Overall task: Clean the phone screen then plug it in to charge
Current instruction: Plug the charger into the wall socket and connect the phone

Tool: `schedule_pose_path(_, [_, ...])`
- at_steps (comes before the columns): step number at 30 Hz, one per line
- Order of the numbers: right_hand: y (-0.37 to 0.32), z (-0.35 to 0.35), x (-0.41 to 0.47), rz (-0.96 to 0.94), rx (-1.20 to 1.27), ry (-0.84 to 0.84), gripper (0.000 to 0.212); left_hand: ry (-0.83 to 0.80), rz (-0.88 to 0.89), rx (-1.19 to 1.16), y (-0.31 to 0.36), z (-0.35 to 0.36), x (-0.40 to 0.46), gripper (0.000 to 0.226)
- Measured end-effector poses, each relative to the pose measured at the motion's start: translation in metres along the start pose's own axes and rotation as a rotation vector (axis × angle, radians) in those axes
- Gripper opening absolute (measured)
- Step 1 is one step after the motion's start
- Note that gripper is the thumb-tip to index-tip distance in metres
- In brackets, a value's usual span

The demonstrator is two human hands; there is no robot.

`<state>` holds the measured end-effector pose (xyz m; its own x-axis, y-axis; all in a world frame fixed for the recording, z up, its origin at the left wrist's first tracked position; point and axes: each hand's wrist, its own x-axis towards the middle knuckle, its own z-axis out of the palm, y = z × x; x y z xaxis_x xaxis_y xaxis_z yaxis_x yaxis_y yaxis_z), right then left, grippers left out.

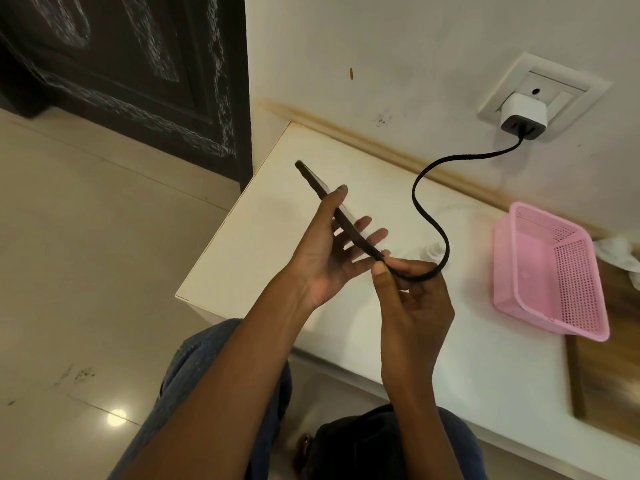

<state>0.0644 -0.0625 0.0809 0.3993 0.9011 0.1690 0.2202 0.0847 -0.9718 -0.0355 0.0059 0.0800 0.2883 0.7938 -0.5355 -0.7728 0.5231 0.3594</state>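
Above the white worktop, the left hand grips the phone edge-on, steadying its near end while the right hand pinches the black charging cable, apparently to plug it in.

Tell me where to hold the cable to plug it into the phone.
Pinch the cable right at its plug end, coming from the right, as the right hand does. It hangs slack from the charger, and the phone, edge-on in the left hand, points its end that way.
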Motion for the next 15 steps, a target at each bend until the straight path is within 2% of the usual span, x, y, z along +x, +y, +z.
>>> schedule_pose_path(6, [-0.001,0.004,-0.007,0.079,0.034,-0.063,0.017,-0.058,0.087,-0.065,0.007,0.001,-0.003,0.056])
schedule_pose_path(11, [-0.004,0.011,-0.011,0.116,0.057,-0.134,0.007,-0.070,0.126,-0.054,0.007,0.001,-0.006,0.080])
schedule_pose_path(15, [-0.002,0.017,-0.020,0.110,0.038,-0.232,0.021,-0.105,0.150,-0.037,0.006,0.001,-0.007,0.089])
